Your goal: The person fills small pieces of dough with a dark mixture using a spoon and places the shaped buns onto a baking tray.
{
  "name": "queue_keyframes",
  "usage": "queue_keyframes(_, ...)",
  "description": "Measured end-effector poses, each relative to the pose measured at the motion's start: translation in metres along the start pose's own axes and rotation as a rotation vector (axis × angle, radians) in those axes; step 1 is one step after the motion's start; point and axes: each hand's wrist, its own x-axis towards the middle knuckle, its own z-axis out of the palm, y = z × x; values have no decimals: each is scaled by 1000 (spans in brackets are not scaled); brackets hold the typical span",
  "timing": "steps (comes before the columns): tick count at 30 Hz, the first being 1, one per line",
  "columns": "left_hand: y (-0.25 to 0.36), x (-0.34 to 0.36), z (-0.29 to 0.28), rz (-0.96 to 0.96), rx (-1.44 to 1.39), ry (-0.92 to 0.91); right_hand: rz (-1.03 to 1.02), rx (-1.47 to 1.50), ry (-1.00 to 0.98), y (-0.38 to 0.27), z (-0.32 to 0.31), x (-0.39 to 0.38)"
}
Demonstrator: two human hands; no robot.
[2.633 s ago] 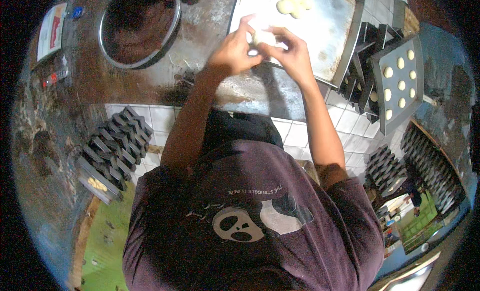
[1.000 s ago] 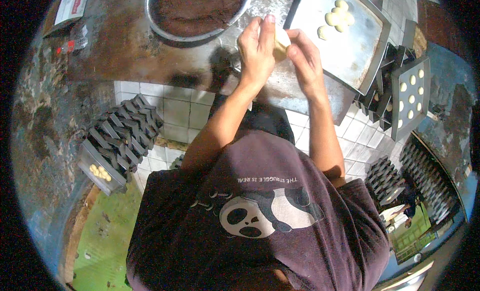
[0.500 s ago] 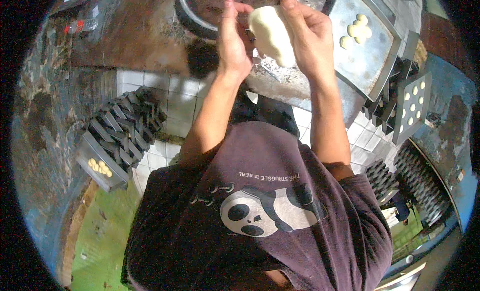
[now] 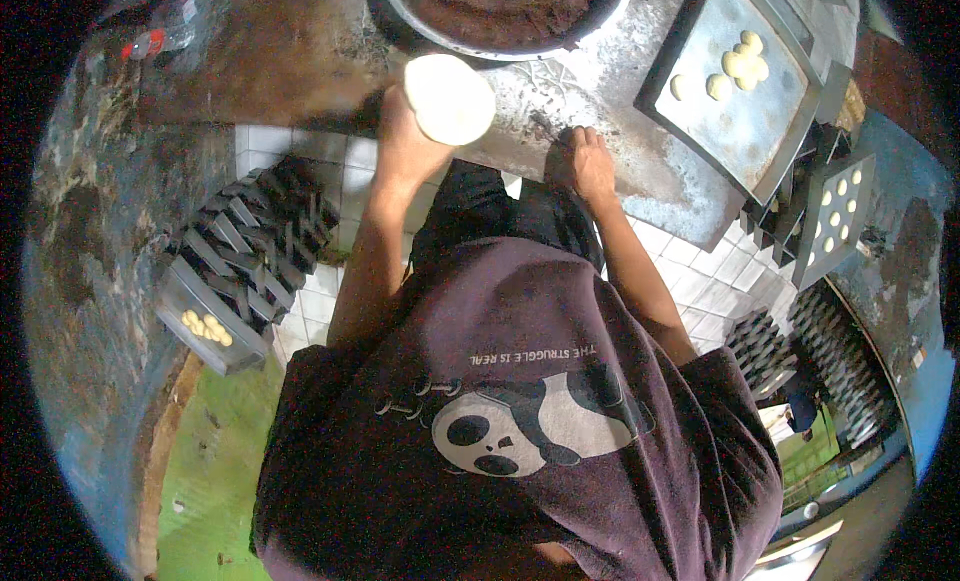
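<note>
A flattened, pale piece of dough (image 4: 452, 99) rests in my left hand (image 4: 402, 131), raised over the table's near edge. The dough covers most of that hand's fingers. My right hand (image 4: 592, 163) is lower, at the table edge, with its fingers curled together. A thin dark shape lies by its fingertips; whether the hand grips it is too small to tell. Beyond both hands stands a round metal bowl (image 4: 545, 53) filled with a brown, paste-like mass (image 4: 500, 11).
To the right, a metal tray (image 4: 700, 131) carries several pale dough balls (image 4: 745, 63). Another tray (image 4: 835, 221) with dough rounds sits on stacked dark trays beside it. At the left is a stack of dark trays (image 4: 255, 231) with dough balls on top. A plastic bottle (image 4: 165, 39) lies far left.
Both hands were together on the dough. The right hand has let go and dropped to the table edge, while the left has moved left and nearer with the dough. The bowl shows more fully.
</note>
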Motion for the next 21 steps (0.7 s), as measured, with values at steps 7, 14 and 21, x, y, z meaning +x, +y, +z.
queue_keyframes(7, -59, -13, -52, -100, 49, 224, -121, 467, -74, -67, -124, 75)
queue_keyframes(14, -42, -7, -49, -239, 71, 311, -468, 98, 120, -61, -103, 205)
queue_keyframes(21, -41, -13, -55, -320, 1, 194, -278, -3, -250, -57, -70, 247)
